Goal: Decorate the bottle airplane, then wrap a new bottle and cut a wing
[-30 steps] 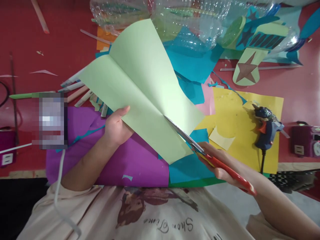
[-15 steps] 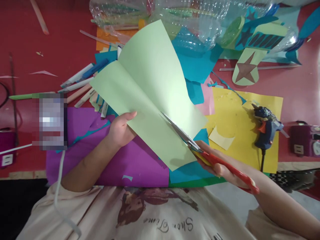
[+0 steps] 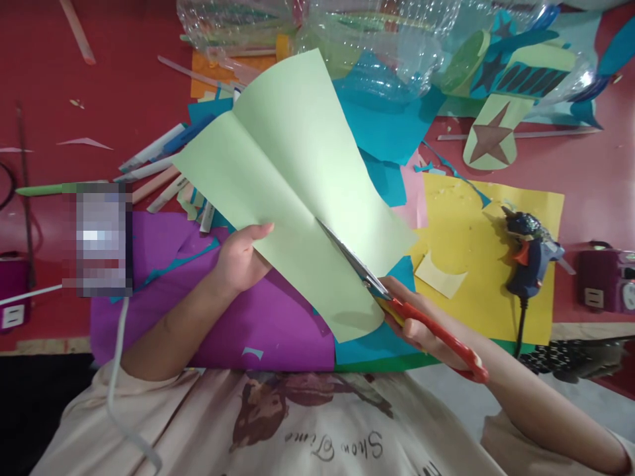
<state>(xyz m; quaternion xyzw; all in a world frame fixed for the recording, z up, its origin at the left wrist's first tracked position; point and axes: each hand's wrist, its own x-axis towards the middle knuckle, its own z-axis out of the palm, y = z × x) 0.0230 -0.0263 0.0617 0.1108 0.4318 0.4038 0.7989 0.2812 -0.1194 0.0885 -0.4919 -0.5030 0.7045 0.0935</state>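
My left hand [image 3: 244, 259] pinches the lower left edge of a light green sheet of paper [image 3: 282, 165], thumb on top and fingers hidden beneath. A crease runs down the sheet, and a slit opens it from the lower right. My right hand [image 3: 421, 324] is closed around the red handles of a pair of scissors [image 3: 360, 266]. Their blades lie in the slit, close together, with the tip near the middle of the sheet. The paper is held up above purple paper [image 3: 288, 330] and blue paper.
Yellow paper [image 3: 486, 264] carries a glue gun [image 3: 526, 254] on the right. Markers [image 3: 153, 149] lie at the left, near a phone [image 3: 103, 241] with a cable. Clear plastic bottles [image 3: 372, 46] and a decorated paper model [image 3: 516, 73] stand at the back.
The scissors have moved slightly up and left along the slit, and their blades have come closer together. My left hand keeps its hold on the paper.
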